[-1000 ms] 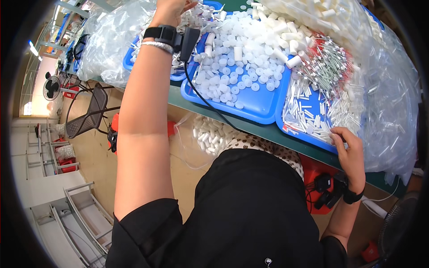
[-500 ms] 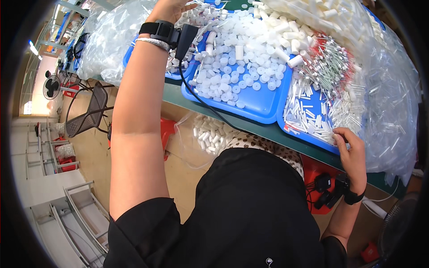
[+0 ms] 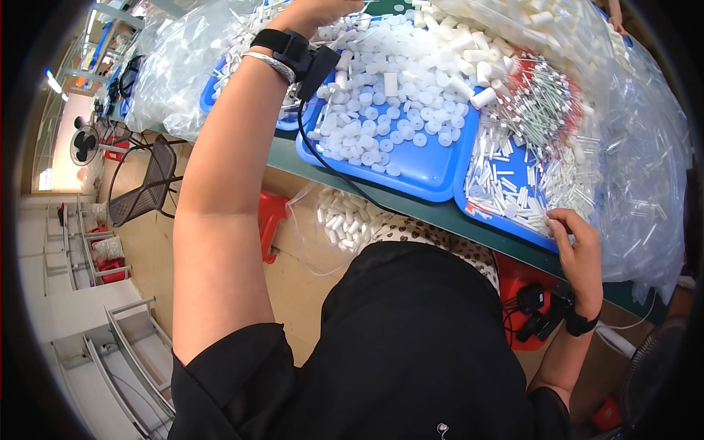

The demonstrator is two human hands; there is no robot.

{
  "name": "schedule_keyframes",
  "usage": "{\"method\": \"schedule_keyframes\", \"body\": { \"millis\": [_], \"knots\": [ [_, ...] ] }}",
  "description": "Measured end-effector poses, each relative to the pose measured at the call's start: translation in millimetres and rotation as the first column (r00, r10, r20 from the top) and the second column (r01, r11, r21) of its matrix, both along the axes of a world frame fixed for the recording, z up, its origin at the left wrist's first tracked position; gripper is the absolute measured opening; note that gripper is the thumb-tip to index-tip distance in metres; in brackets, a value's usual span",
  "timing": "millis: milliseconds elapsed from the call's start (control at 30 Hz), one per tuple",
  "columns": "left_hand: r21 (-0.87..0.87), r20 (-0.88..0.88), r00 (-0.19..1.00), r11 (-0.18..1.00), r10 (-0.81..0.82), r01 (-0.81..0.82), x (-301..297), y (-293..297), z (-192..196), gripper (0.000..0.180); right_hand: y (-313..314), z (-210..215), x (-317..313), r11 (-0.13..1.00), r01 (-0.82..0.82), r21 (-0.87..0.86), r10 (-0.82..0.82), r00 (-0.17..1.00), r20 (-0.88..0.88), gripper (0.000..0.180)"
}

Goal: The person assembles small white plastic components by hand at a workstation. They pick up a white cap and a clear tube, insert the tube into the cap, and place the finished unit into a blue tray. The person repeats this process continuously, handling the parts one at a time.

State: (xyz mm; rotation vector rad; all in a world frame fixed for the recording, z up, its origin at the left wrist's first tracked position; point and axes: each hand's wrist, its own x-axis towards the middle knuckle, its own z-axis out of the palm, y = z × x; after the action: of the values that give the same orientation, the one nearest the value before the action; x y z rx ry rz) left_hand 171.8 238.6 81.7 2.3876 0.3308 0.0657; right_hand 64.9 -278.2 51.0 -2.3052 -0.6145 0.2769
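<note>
My left hand (image 3: 321, 12) is at the top edge, over small white thin-stemmed parts (image 3: 350, 20), its fingers drawn together and partly cut off. Whatever they pinch is not clear. On that wrist are a black strap and a pale bracelet. At the front edge of the right blue tray (image 3: 506, 229), my right hand (image 3: 578, 246) has thumb and forefinger pinched together; anything between them is too small to make out. Short white tubes (image 3: 513, 198) and a heap of thin metal pins with white and red ends (image 3: 541, 110) fill that tray.
The middle blue tray (image 3: 422, 172) holds translucent round discs (image 3: 381, 132) and thick white cylinders (image 3: 480, 72). Clear plastic bags (image 3: 638, 198) lie at the right. A black cable (image 3: 323, 161) runs from my left wrist across the table edge. Another person's hand (image 3: 616, 16) shows far right.
My left hand has moved right and slightly nearer, its forearm leaning further right. My right hand stays at the tray edge. Another person's hand has come into view at the far right.
</note>
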Motion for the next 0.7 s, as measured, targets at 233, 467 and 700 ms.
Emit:
{"method": "schedule_keyframes", "body": {
  "millis": [233,467,700],
  "knots": [
    [0.515,-0.214,0.971,0.832,-0.109,0.206,-23.8,-31.4,-23.0,0.033,-1.6,-1.2,-0.5,1.0,0.025,0.016,-0.025,1.0,-0.015,0.012],
    [0.747,-0.134,0.991,0.657,0.003,0.099,-29.8,-41.8,-56.0,0.036,1.6,-2.6,1.1,1.0,0.016,0.016,-0.016,1.0,-0.005,0.011],
    [0.597,-0.084,0.991,0.802,0.101,-0.031,-20.7,-24.4,-27.2,0.033,-2.7,-4.0,1.0,1.0,0.022,0.009,-0.021,1.0,-0.017,0.012]
  ]
}}
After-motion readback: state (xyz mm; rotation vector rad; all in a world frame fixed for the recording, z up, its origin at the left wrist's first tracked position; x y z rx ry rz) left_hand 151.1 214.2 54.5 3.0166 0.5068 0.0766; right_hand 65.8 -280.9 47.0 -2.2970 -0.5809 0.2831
